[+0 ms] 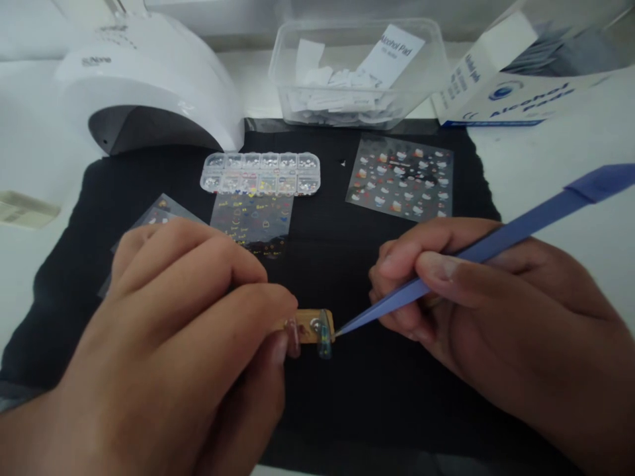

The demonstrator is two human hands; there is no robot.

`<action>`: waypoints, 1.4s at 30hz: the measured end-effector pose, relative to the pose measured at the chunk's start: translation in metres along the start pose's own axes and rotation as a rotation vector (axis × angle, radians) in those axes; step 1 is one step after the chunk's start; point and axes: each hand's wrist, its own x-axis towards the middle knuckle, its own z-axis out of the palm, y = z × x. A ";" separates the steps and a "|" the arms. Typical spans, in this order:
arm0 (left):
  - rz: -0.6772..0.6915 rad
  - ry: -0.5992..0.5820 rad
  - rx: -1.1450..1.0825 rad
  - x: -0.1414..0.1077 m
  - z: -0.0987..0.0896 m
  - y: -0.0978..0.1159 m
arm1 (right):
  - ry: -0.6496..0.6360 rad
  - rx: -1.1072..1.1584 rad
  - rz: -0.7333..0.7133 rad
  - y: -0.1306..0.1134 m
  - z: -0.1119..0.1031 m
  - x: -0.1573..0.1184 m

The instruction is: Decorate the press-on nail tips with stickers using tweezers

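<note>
Left hand; box reads "Alcohol Pads".

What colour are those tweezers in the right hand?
The tweezers are blue-violet, best seen in the head view.

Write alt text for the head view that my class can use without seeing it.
The left hand pinches a small tan strip bearing two glossy nail tips; the right hand holds purple tweezers, their points close to the strip's free end. Behind are sticker sheets, a clear rhinestone case and a white nail lamp.
</note>
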 end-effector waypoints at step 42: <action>0.134 -0.195 0.056 -0.001 0.011 0.008 | 0.005 0.038 -0.008 0.002 -0.001 0.002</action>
